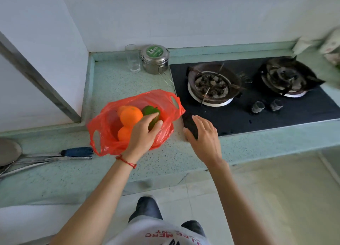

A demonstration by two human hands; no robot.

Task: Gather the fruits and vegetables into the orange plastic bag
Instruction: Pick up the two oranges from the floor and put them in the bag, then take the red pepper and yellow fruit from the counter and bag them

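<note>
The orange plastic bag (168, 104) lies open on the green counter (114, 82). Inside it are three oranges, the biggest orange (131, 116) on top, and a green fruit (149, 110) beside them. My left hand (142, 134) reaches into the bag's mouth, with fingers and thumb curled round the green fruit. Right of the bag, at the stove's front left corner, my right hand (205, 137) holds a dark oblong vegetable (189, 123) between thumb and fingers. What kind of vegetable it is cannot be made out.
A black two-burner gas stove (239, 116) fills the counter's right side. An empty glass (132, 58) and a steel tin (155, 59) stand at the back wall. A blue-handled knife (77, 151) and metal utensils lie at the left, near the counter's front edge.
</note>
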